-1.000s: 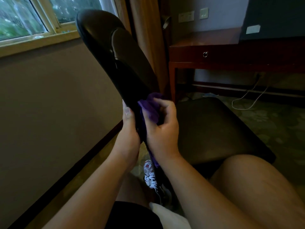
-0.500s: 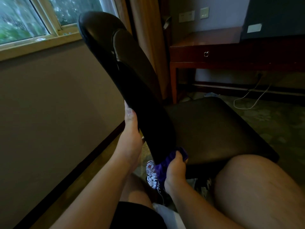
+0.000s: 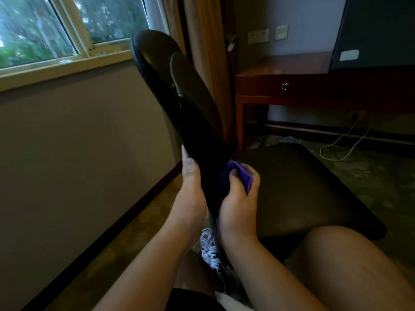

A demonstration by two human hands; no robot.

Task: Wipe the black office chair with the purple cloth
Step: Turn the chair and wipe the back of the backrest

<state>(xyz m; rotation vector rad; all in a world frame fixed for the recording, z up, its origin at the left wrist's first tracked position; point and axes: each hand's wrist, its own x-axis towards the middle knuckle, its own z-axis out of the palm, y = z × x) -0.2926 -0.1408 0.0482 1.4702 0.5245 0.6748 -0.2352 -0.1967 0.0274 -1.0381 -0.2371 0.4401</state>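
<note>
Showed a glossy black chair (image 3: 170, 86) with a purple cloth (image 3: 247, 178) against its middle. Showed a reddish-brown desk (image 3: 314, 90) far right, a cream window frame (image 3: 67, 70) far left, a black-and-white printed shoe (image 3: 208, 250) near, and greenish patterned carpet (image 3: 370, 176) right.

A patterned green carpet (image 3: 381, 176) is bearing the black office chair (image 3: 292, 187) and a wooden desk (image 3: 314, 88) standing just beyond it, while a white cable (image 3: 336, 159) is lying looped near the desk's legs.

One cam only, head-worn, wide-angle: looks fwd & down along the person's forearms (image 3: 143, 261), v. close to the black office chair backrest (image 3: 179, 102); window (image 3: 67, 30) upper left, dark screen (image 3: 377, 30) upper right, bare thigh (image 3: 350, 265) lower right.
</note>
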